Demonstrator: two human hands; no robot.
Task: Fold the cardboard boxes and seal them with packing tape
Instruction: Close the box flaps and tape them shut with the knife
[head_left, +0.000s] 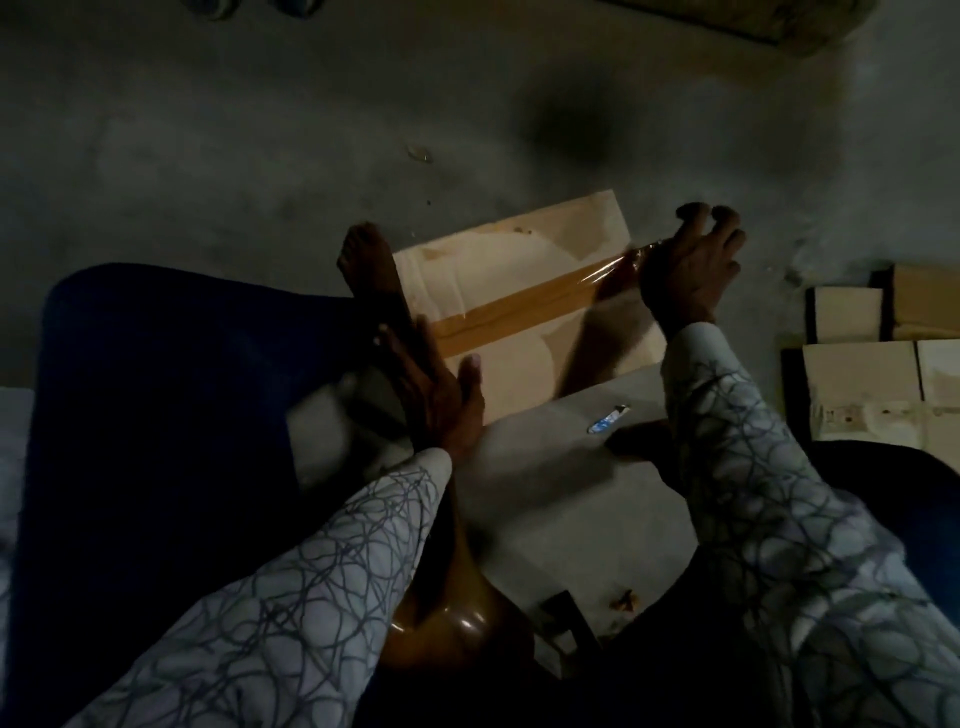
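A cardboard box (519, 260) is seen on a dim concrete floor (234, 156), directly in front of a seated person, as its top is taped. A strip of brown packing tape (519, 306) is laid across the box's top from left to right and is drawn taut past the right edge. There the tape is gripped by the right hand (685, 275), its fingers curled over it; the roll itself cannot be made out beneath the hand. The tape's left end is held down by the left hand (434, 389), whose fingers are kept straight along the box's left edge while the thumb is pressed flat on the top. Both arms are covered by pale sleeves (322, 597) with a dark looping pattern. A bare foot (371, 265) is placed against the box's far left corner. A small blue-and-white scrap (608, 421) is seen on the shadowed cardboard panel (571, 493) nearer the person. Flattened cardboard boxes (862, 379) are spread on the floor at right, well apart from the box.
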